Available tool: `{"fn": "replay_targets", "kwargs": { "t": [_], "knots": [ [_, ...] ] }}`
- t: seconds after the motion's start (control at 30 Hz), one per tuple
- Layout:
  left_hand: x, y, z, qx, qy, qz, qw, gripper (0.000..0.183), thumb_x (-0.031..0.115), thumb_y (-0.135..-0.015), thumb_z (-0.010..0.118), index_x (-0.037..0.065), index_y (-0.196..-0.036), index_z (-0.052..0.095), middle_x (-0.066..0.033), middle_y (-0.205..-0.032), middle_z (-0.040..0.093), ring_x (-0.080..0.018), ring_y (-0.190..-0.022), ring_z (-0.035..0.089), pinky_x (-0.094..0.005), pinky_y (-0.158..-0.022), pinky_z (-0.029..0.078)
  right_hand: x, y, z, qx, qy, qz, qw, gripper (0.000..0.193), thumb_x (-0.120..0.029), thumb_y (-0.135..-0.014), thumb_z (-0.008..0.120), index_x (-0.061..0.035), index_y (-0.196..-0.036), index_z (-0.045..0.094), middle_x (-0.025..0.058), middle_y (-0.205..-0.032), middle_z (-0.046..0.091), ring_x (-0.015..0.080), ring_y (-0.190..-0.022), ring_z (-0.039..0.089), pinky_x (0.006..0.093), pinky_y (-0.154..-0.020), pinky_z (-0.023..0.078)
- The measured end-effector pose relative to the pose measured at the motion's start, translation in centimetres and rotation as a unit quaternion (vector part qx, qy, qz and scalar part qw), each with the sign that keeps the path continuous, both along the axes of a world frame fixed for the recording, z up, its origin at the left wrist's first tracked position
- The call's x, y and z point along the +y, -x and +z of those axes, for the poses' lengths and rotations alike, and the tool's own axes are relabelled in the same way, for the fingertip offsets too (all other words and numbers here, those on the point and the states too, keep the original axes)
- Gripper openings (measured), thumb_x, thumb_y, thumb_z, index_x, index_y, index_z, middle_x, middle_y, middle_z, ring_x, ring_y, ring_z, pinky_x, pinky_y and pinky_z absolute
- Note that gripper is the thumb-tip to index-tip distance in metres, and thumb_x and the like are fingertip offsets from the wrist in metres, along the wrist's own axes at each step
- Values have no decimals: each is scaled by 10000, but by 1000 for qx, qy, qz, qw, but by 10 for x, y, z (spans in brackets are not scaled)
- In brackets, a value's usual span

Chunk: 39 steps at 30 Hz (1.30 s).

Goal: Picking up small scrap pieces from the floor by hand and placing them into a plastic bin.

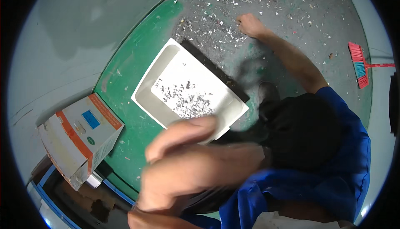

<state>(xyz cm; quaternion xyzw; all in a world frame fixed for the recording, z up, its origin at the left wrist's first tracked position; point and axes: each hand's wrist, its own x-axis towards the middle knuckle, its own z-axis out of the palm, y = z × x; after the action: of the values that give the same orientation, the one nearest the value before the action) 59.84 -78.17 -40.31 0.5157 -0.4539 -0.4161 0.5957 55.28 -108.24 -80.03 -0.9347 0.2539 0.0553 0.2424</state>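
Observation:
My right hand [251, 26] reaches far out to the floor, its fingers curled together among scattered small white and dark bits [227, 31]. What it pinches, if anything, is too small to make out. My left hand [183, 170] is large and blurred close in front, over the near edge of a white rectangular bin [166, 56]. Its thumb lies across that edge in the picture; the other fingers are smeared by motion. Inside the bin, many small dark and grey pieces [187, 100] lie loose on the bottom.
A white and orange cardboard box [85, 131] stands at the left, above a blue-edged frame [62, 212]. A red and blue broom head [359, 64] lies at the right. My dark-clad knee [304, 125] and shoe [268, 91] are beside the bin. The green floor [129, 141] is worn grey farther off.

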Motion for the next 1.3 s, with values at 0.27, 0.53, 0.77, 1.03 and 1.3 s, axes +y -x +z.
{"fn": "replay_targets", "kwargs": {
  "t": [0.27, 0.53, 0.77, 1.03, 1.3],
  "knots": [
    [198, -126, -193, -371, -424, 385, 731, 745, 432, -853, 736, 28, -1412, 452, -243, -1489, 361, -363, -1353, 384, -441, -1082, 345, 55, -13, 87, -192, -167, 73, 964, 197, -135, -761, 691, -31, -929, 691, 159, -924, 696, 302, -842, 689, 385, -722, 539],
    [229, -47, -353, 11, -365, 502, 784, 519, 65, -948, 553, -51, -1410, 347, -213, -1294, 530, -282, -1138, 568, -381, -978, 437, 28, -28, 52, -178, -31, 159, 971, 256, -62, -740, 626, 2, -979, 693, 205, -904, 688, 391, -869, 683, 449, -772, 557],
    [209, -43, -348, 4, -357, 514, 780, 441, -21, -944, 462, -72, -1366, 345, -247, -1279, 515, -299, -1128, 580, -380, -980, 446, 32, -17, 6, 16, 66, 179, 982, 155, -13, -753, 599, 51, -864, 686, 261, -877, 675, 404, -862, 691, 485, -742, 566],
    [209, -40, -350, 13, -348, 533, 771, 419, -36, -939, 488, -86, -1342, 386, -229, -1240, 553, -287, -1100, 588, -376, -963, 454, 37, -12, 10, 0, 95, 203, 974, 114, -5, -774, 587, 48, -792, 686, 234, -809, 682, 386, -812, 702, 467, -706, 570],
    [215, -41, -353, 26, -361, 513, 778, 434, -3, -964, 475, -65, -1376, 352, -231, -1285, 517, -281, -1119, 568, -368, -985, 442, 33, -10, 29, 56, 77, 125, 988, 153, -59, -817, 586, 7, -916, 682, 229, -898, 684, 378, -903, 687, 472, -784, 546]
  ]
}}
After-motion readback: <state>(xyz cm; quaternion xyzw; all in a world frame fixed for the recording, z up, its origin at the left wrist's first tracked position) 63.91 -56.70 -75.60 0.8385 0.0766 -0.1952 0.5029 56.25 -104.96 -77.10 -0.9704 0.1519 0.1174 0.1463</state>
